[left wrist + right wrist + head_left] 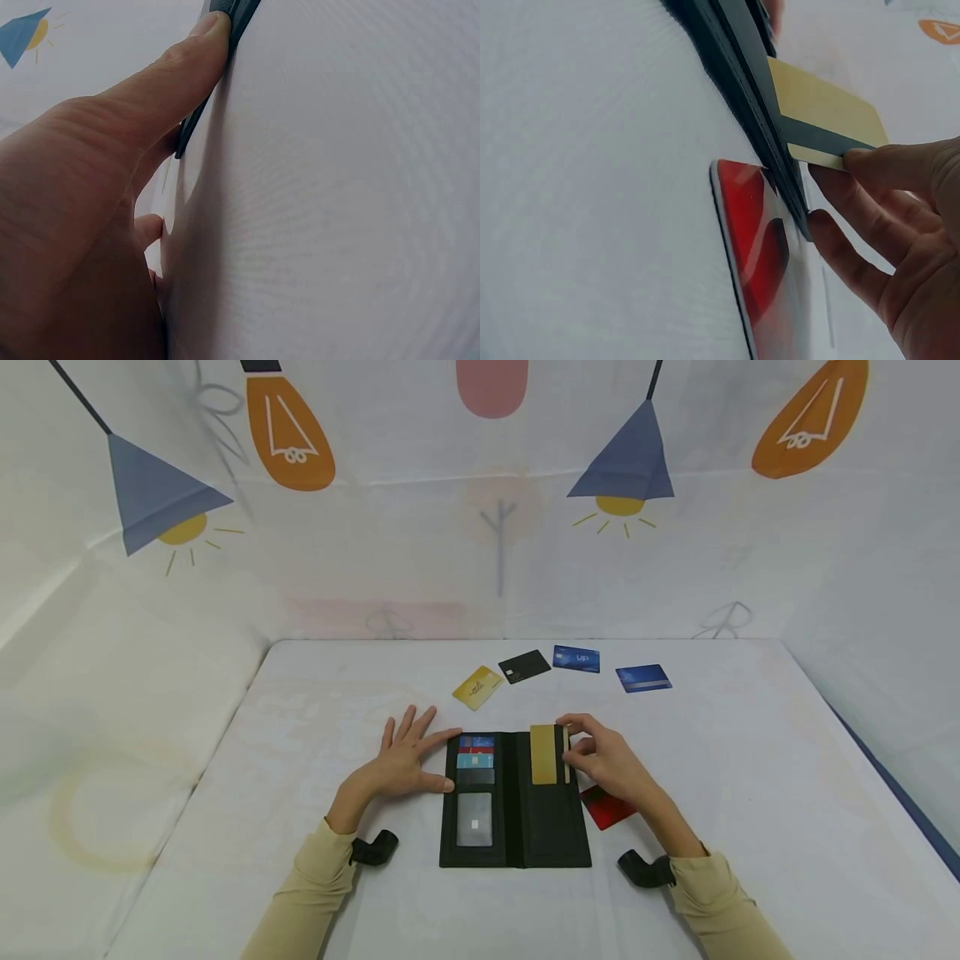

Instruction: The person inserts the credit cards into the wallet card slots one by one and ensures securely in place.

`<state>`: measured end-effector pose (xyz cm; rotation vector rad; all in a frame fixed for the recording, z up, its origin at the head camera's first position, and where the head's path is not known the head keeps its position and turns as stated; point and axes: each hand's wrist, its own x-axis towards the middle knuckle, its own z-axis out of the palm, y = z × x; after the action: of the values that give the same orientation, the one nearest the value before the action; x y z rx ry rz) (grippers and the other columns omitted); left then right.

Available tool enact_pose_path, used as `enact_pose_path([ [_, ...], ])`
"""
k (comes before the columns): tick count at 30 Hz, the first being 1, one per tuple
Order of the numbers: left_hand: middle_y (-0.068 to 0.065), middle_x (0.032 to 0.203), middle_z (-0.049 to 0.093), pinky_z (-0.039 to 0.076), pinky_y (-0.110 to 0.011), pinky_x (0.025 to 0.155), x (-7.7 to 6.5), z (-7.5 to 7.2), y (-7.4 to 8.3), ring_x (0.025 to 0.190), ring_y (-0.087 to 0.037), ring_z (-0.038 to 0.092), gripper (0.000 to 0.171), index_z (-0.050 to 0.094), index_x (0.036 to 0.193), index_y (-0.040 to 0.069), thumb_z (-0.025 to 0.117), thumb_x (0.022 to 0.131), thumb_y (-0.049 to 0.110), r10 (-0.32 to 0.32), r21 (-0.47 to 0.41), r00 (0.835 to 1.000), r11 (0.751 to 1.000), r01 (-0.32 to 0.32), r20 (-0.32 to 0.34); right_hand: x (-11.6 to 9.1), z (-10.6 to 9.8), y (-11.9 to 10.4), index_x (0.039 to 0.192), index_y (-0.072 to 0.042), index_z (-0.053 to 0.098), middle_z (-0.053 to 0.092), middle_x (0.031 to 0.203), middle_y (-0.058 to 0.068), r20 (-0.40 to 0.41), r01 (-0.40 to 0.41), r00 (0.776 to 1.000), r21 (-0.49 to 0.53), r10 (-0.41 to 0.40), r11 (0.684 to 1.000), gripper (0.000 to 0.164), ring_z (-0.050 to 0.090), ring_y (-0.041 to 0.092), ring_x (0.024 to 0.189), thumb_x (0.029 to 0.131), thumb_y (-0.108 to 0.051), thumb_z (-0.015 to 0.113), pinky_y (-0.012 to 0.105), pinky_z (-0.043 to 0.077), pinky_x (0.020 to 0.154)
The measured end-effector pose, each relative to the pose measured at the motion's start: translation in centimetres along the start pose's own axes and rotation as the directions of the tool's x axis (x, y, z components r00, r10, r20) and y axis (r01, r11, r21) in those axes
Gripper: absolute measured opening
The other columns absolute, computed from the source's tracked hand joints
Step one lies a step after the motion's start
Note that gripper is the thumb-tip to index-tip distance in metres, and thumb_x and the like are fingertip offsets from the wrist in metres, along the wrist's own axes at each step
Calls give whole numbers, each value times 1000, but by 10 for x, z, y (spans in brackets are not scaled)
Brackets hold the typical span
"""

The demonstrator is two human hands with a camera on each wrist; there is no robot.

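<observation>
A black card wallet (556, 827) lies unfolded on the white table, with cards in the slots of its left panel. My right hand (611, 764) pinches the edge of a gold card (543, 754) with a dark stripe, at the upper part of the right panel. In the right wrist view the gold card (829, 97) tilts up from the wallet (742, 82), its lower edge at the panel. Fingers spread, my left hand (401, 764) rests at the wallet's left edge, thumb and index finger on it. A red card (609, 810) lies beside the wallet's right edge, under my right wrist.
Beyond the wallet lie a yellow-gold card (477, 687), a black card (524, 667), a blue card (576, 659) and another blue card with a stripe (643, 678). White cloth walls (420, 552) with printed lamps stand behind and at the sides.
</observation>
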<state>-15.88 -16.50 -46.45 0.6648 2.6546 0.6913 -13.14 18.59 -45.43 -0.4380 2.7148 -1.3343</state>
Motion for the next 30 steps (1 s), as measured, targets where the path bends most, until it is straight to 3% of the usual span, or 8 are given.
enact_pose_path([
  [8,-12,167,3,-18,-59,115,-1,-1,0,150,-38,-16,83,41,151,29,76,80,53,5,-5,1000,1000,-6,-5,-3,3,-4,133,-11,49,62,119,18,-13,3,1000,-23,-4,1000,46,68,17,83,92,-1,65,34,59,76],
  [18,-11,167,3,-18,-58,115,-1,0,0,150,-38,-16,83,41,152,30,76,80,54,1,0,1000,1000,-1,-5,-6,3,-7,133,-11,49,62,119,17,-35,4,999,-4,-5,1000,45,69,18,84,92,-1,65,36,60,77],
  [30,-11,167,3,-18,-58,115,-1,-1,0,150,-37,-16,83,41,152,30,76,80,53,2,10,1000,1000,-2,-4,-10,8,-9,131,-8,47,60,118,18,17,16,1000,8,-16,1000,44,66,15,78,91,2,64,24,58,64],
])
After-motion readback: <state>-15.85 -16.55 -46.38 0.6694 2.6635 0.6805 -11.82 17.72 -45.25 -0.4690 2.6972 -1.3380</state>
